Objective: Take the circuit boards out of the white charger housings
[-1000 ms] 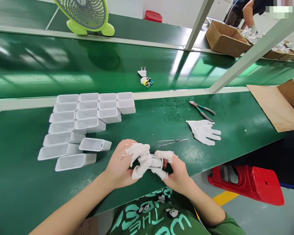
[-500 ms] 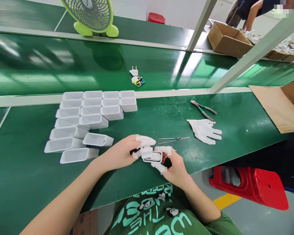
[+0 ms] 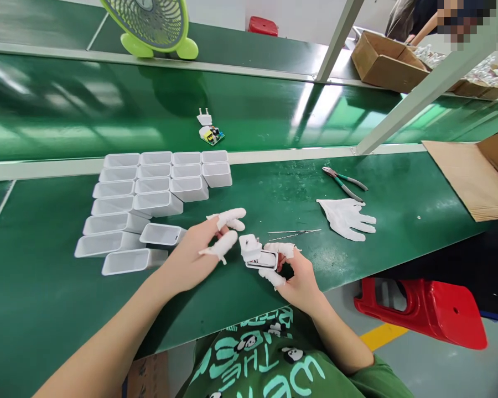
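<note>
My right hand (image 3: 296, 276), its fingertips wrapped in white, is closed on a white charger housing (image 3: 259, 260) with one open side. A small white block sits at the housing's left end. To the left of it, my left hand (image 3: 207, 243) is apart from the housing, its wrapped fingers spread with nothing between them. Thin metal tweezers (image 3: 294, 235) lie just beyond my right hand. Several white open plastic cases (image 3: 122, 261) stand in rows past my left forearm, the nearest ones close to my left wrist.
Green-handled cutters (image 3: 344, 183) and a white glove (image 3: 348, 218) lie on the right. A plug piece with a circuit board (image 3: 211, 134) rests on the green belt behind. A green fan (image 3: 149, 25), cardboard box (image 3: 388, 61), slanted post (image 3: 419, 97) and red stool (image 3: 431, 312) surround the bench.
My left hand has let go of the charger housing and moved left, its fingers opening. My right hand still holds the housing. The plug piece and circuit board have shifted left on the belt.
</note>
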Demonstrator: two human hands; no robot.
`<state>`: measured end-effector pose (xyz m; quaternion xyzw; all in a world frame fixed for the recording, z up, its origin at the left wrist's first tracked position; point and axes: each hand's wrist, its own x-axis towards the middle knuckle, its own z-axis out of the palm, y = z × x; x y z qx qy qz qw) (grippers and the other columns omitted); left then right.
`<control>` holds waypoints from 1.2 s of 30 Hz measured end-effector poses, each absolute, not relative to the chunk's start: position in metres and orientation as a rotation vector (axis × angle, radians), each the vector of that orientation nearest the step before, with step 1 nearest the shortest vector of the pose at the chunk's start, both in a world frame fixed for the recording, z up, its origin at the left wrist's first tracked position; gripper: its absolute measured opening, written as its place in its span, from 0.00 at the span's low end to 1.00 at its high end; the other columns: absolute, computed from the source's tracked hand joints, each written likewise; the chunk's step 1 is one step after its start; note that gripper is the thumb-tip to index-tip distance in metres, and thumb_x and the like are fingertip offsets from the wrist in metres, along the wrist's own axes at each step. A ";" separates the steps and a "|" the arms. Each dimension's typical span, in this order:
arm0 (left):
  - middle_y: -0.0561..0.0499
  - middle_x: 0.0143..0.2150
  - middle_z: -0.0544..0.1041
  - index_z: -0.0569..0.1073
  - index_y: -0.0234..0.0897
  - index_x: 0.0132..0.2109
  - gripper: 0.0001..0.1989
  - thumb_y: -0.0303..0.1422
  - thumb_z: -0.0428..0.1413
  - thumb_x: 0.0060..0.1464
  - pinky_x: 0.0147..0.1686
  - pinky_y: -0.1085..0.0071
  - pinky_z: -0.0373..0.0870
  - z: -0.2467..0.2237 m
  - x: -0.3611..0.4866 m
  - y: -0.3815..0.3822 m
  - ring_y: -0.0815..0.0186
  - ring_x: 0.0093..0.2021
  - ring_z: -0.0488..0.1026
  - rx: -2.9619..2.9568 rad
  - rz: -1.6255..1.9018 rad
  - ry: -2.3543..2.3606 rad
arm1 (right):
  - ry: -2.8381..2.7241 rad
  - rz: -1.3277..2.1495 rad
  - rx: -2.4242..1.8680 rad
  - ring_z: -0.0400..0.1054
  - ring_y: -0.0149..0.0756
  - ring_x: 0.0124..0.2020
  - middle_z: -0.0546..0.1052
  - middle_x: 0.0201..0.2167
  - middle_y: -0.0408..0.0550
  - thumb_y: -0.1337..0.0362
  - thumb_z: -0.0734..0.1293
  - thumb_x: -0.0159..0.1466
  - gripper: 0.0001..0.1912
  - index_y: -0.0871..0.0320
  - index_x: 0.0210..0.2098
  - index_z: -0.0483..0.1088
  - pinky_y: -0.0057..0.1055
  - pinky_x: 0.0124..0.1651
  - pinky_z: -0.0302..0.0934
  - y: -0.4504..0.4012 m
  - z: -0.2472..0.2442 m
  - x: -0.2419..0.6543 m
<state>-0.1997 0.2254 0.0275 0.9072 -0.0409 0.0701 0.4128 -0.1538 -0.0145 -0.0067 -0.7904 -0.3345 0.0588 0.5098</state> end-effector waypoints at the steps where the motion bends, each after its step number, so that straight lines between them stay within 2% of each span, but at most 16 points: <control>1: 0.50 0.34 0.77 0.70 0.36 0.59 0.19 0.35 0.45 0.66 0.31 0.70 0.74 0.029 -0.201 0.221 0.65 0.33 0.74 2.261 0.192 -0.118 | -0.806 0.144 -1.909 0.66 0.32 0.28 0.74 0.32 0.44 0.65 0.69 0.63 0.14 0.54 0.49 0.69 0.29 0.31 0.67 -0.015 -0.007 -0.154; 3: 0.50 0.37 0.76 0.66 0.37 0.63 0.22 0.39 0.49 0.65 0.30 0.71 0.73 0.031 -0.205 0.211 0.66 0.32 0.73 2.268 0.238 -0.161 | -0.805 0.146 -1.916 0.66 0.32 0.27 0.73 0.31 0.43 0.64 0.69 0.63 0.14 0.54 0.49 0.69 0.29 0.31 0.67 -0.015 -0.007 -0.154; 5: 0.46 0.43 0.77 0.69 0.38 0.60 0.22 0.40 0.53 0.63 0.33 0.70 0.75 0.032 -0.207 0.202 0.64 0.37 0.75 2.311 0.293 -0.204 | -0.808 0.137 -1.916 0.66 0.31 0.27 0.73 0.31 0.43 0.63 0.69 0.63 0.15 0.54 0.50 0.68 0.29 0.31 0.67 -0.015 -0.008 -0.154; 8: 0.43 0.52 0.75 0.73 0.38 0.52 0.12 0.32 0.53 0.63 0.45 0.68 0.76 0.035 -0.207 0.195 0.62 0.49 0.76 2.277 0.351 -0.308 | -0.822 0.114 -1.917 0.66 0.31 0.27 0.73 0.31 0.42 0.63 0.70 0.63 0.16 0.54 0.50 0.68 0.29 0.31 0.67 -0.014 -0.008 -0.154; 10: 0.43 0.54 0.74 0.73 0.38 0.48 0.10 0.28 0.53 0.61 0.49 0.66 0.75 0.037 -0.206 0.197 0.62 0.50 0.76 2.171 0.348 -0.396 | -0.836 0.103 -1.922 0.66 0.31 0.26 0.72 0.30 0.42 0.64 0.69 0.63 0.15 0.53 0.49 0.68 0.29 0.30 0.66 -0.014 -0.007 -0.153; 13: 0.41 0.55 0.73 0.73 0.38 0.43 0.11 0.36 0.62 0.54 0.49 0.61 0.76 0.038 -0.207 0.199 0.58 0.49 0.76 2.000 0.324 -0.421 | -0.861 0.092 -1.927 0.65 0.32 0.26 0.72 0.29 0.41 0.65 0.68 0.64 0.14 0.53 0.49 0.68 0.29 0.29 0.66 -0.013 -0.006 -0.152; 15: 0.42 0.52 0.74 0.72 0.37 0.36 0.13 0.39 0.66 0.51 0.46 0.63 0.78 0.037 -0.209 0.196 0.58 0.47 0.77 2.000 0.378 -0.345 | -0.873 0.085 -1.930 0.65 0.32 0.26 0.71 0.29 0.42 0.66 0.67 0.64 0.14 0.53 0.50 0.67 0.29 0.29 0.66 -0.013 -0.007 -0.152; 17: 0.44 0.50 0.75 0.70 0.37 0.34 0.11 0.34 0.65 0.54 0.44 0.65 0.77 0.035 -0.211 0.188 0.61 0.45 0.77 2.105 0.497 -0.291 | -0.884 0.074 -1.925 0.65 0.32 0.26 0.71 0.29 0.42 0.66 0.67 0.64 0.14 0.53 0.49 0.67 0.29 0.29 0.65 -0.013 -0.008 -0.152; 20: 0.42 0.49 0.77 0.70 0.37 0.42 0.05 0.28 0.58 0.59 0.45 0.63 0.76 0.034 -0.213 0.177 0.59 0.47 0.77 2.246 0.602 -0.372 | -0.886 0.064 -1.917 0.65 0.32 0.27 0.72 0.30 0.42 0.67 0.66 0.64 0.14 0.54 0.49 0.67 0.29 0.30 0.66 -0.013 -0.010 -0.153; 22: 0.41 0.48 0.78 0.69 0.36 0.49 0.10 0.26 0.54 0.59 0.47 0.61 0.76 0.035 -0.213 0.174 0.57 0.51 0.76 2.275 0.608 -0.423 | -0.876 0.073 -1.926 0.65 0.32 0.27 0.72 0.30 0.42 0.66 0.66 0.64 0.14 0.54 0.49 0.67 0.29 0.31 0.66 -0.013 -0.010 -0.154; 24: 0.39 0.50 0.77 0.69 0.35 0.50 0.13 0.23 0.51 0.59 0.47 0.60 0.76 0.037 -0.213 0.173 0.56 0.52 0.76 2.279 0.646 -0.465 | -0.870 0.083 -1.934 0.65 0.32 0.27 0.72 0.30 0.42 0.65 0.67 0.64 0.14 0.54 0.50 0.67 0.29 0.31 0.65 -0.013 -0.009 -0.154; 27: 0.34 0.57 0.72 0.71 0.33 0.44 0.06 0.28 0.53 0.59 0.46 0.61 0.76 0.035 -0.214 0.173 0.56 0.51 0.76 2.257 0.660 -0.528 | -0.878 0.075 -1.934 0.65 0.32 0.27 0.72 0.30 0.42 0.65 0.67 0.65 0.14 0.54 0.50 0.67 0.29 0.31 0.65 -0.013 -0.008 -0.155; 30: 0.33 0.55 0.73 0.68 0.34 0.35 0.12 0.38 0.60 0.59 0.43 0.63 0.77 0.028 -0.216 0.172 0.57 0.47 0.77 2.315 0.657 -0.451 | -0.886 0.082 -1.937 0.65 0.33 0.28 0.73 0.32 0.43 0.64 0.68 0.65 0.16 0.54 0.52 0.67 0.29 0.32 0.65 -0.014 -0.009 -0.155; 33: 0.38 0.52 0.75 0.64 0.36 0.31 0.11 0.30 0.56 0.62 0.40 0.67 0.76 0.024 -0.217 0.174 0.63 0.43 0.78 2.386 0.665 -0.395 | -0.900 0.091 -1.936 0.66 0.32 0.28 0.73 0.32 0.44 0.63 0.67 0.66 0.16 0.55 0.53 0.66 0.29 0.32 0.66 -0.014 -0.011 -0.154; 36: 0.43 0.46 0.77 0.64 0.38 0.34 0.08 0.25 0.52 0.62 0.44 0.68 0.75 0.031 -0.213 0.182 0.62 0.48 0.77 2.382 0.621 -0.418 | -0.883 0.109 -1.939 0.66 0.32 0.28 0.74 0.34 0.45 0.63 0.67 0.66 0.16 0.55 0.53 0.66 0.29 0.32 0.67 -0.014 -0.012 -0.154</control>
